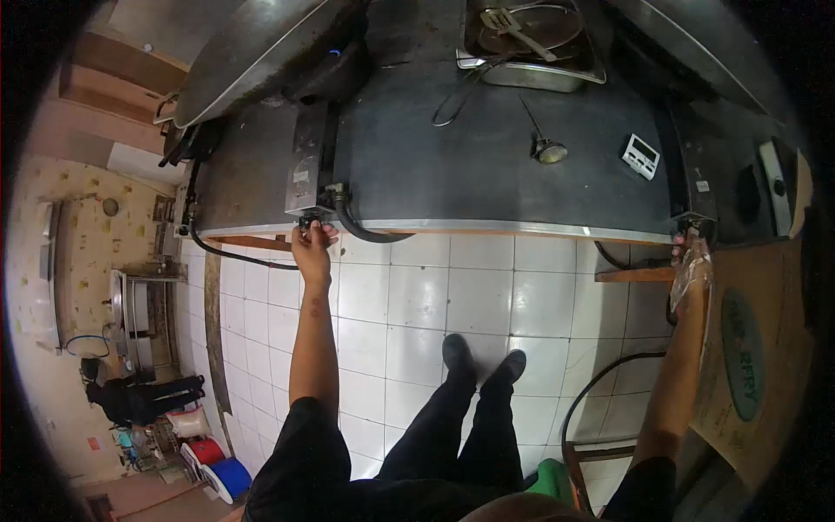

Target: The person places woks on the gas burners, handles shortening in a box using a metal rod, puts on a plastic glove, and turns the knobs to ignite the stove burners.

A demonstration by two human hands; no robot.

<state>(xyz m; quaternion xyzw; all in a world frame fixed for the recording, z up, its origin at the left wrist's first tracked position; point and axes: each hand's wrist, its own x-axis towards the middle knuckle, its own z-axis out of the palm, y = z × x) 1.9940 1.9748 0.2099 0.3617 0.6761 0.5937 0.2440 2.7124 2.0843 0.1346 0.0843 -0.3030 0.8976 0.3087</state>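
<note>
Near the counter's front edge, my left hand (313, 237) has its fingers closed around a dark control knob at the front of the left metal burner box (306, 170). At the right, my right hand (690, 248) is at the front of the other burner box (696, 178), its fingers curled at a knob that is mostly hidden. Clear plastic (693, 271) covers part of that hand and wrist. A black gas hose (357, 222) joins the left box beside my left hand. Large woks (252, 65) stand behind the boxes, partly cut off by the view.
On the dark counter (417, 174) lie a white digital timer (641, 157), a dial thermometer (550, 151) and a metal tray (535, 78) with a slotted spatula (517, 35). A cardboard box (748, 348) stands at the right. Another person (143, 396) is far left.
</note>
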